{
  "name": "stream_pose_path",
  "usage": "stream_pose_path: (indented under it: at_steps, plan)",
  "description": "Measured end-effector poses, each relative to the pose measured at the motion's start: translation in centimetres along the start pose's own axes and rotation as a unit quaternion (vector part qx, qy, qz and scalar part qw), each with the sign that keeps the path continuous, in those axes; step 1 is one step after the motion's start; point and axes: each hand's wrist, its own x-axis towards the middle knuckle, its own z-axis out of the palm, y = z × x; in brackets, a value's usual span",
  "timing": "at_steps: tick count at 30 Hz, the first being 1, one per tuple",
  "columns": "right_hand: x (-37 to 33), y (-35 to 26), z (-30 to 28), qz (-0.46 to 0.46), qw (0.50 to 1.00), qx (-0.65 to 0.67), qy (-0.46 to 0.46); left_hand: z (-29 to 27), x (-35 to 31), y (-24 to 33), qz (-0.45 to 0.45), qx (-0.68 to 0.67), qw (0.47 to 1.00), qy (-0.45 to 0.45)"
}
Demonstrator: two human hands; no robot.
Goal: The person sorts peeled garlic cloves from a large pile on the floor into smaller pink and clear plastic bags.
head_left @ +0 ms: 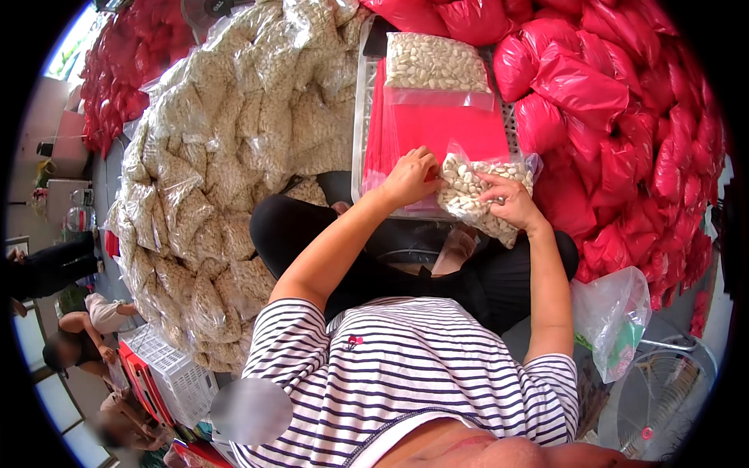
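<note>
Head: hands (509,204) at seed bag (465,193)

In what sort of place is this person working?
Probably a packing workshop: clear bags of pale, seed-like pieces are heaped at the left, filled red bags are piled at the right, and the person's right hand is on another clear bag.

Seed bags (234,117) are piled on your left, other bags (581,86) on your right. Ahead, one bag (437,64) lies on stacked sheets (449,132); another bag (462,193) is nearer you.
</note>
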Motion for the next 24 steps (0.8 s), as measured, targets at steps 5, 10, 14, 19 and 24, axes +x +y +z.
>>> stream_pose_path:
  at_steps: [5,10,14,19,24]
  plan:
    - [-1.1,-0.2,-0.4,0.01,0.998,-0.039,-0.048,-0.7,0.0,-1.8,-0.012,-0.033,0.998,-0.056]
    - [-1.4,-3.6,1.3,0.035,0.983,-0.177,-0.016,-0.1,0.4,-0.7,0.081,0.131,0.985,-0.079]
    - [-1.9,-2.6,2.3,-0.094,0.96,-0.264,0.025,0.8,0.6,-3.3,0.062,0.052,0.994,-0.078]
    - [-1.5,-2.2,2.3,-0.198,0.938,-0.283,0.004,-1.5,2.9,-1.5,-0.112,-0.002,0.987,-0.116]
    - [-0.2,-3.6,3.6,-0.16,0.938,-0.299,0.068,-1.9,2.4,0.6,-0.051,-0.054,0.997,-0.011]
